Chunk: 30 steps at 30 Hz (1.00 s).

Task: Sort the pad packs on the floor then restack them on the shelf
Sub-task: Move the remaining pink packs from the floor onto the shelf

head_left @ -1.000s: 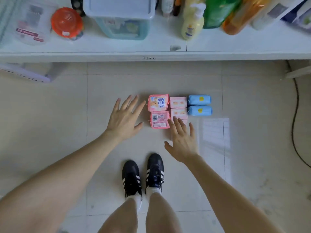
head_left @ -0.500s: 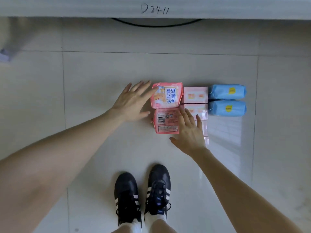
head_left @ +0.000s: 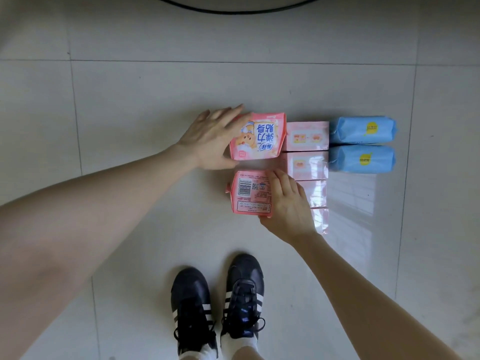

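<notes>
So eight pad packs are laid out in three columns on the pale glossy tiled floor, pretty much mid-floor, well clear of the tile seams at the far and right sides. Two coral-pink plastic packs make up the left column: the far coral-pink pack with the cartoon print face up, and the near coral-pink pack showing its barcode side, a small gap left between them. The left hand is wrapped around the left edge of the printed one, fingers spread over its far corner, thumb at its near corner. The right hand is laid over the right part of the barcode pack, fingers together and curled on top, thumb hooked under its near edge. Just beside them, four pale pink shiny packs are lined up in a touching column, the nearest two partly hidden by the right hand. Two light blue wrapped packs with yellow stickers are set touching at the right. A pair of black striped sneakers is planted near the floor's near edge, and a black cable is curved across the far edge.
</notes>
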Tool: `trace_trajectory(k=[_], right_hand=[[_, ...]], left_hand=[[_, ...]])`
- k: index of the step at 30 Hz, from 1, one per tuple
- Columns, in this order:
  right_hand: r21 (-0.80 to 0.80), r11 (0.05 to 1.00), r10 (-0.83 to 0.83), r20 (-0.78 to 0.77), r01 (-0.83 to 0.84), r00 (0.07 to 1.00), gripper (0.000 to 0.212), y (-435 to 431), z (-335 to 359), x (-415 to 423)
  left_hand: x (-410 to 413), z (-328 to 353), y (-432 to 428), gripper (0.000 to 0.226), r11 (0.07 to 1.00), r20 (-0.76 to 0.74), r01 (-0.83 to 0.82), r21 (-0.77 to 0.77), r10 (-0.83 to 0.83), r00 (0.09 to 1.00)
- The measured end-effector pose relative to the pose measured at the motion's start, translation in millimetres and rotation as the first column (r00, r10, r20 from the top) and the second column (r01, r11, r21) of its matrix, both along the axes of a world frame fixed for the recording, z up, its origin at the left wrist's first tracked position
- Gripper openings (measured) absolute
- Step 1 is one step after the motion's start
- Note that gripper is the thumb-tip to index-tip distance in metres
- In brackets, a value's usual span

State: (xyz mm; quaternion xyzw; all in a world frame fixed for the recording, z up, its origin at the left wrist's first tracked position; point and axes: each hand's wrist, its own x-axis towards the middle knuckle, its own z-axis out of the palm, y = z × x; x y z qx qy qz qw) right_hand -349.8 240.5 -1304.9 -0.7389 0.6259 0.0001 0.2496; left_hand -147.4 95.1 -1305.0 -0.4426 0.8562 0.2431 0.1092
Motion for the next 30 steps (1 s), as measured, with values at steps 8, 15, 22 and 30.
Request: trace_trajectory(k=[8,15,22,30], right_hand=[[0.070,0.996,-0.061,0.103,0.054,0.993,0.076,5,5,4],[0.161,0.983,-0.104,0.109,0.085,0.989,0.078,22,37,0],[0.234,0.967,-0.138,0.135,0.103,0.981,0.072,32,84,1],[0.234,0.967,-0.132,0.132,0.098,0.982,0.074,30,157,4]], left_hand=[[-23,1,-4,0.096,0.978,-0.128,-0.169,0.126,0.185,0.974],[-17,25,-1,0.090,0.956,-0.173,-0.211,0.201,0.247,0.953],[0,79,13,0.087,0.940,-0.156,-0.280,0.195,0.312,0.937],[19,162,29,0.091,0.924,-0.117,-0.332,0.191,0.357,0.927]])
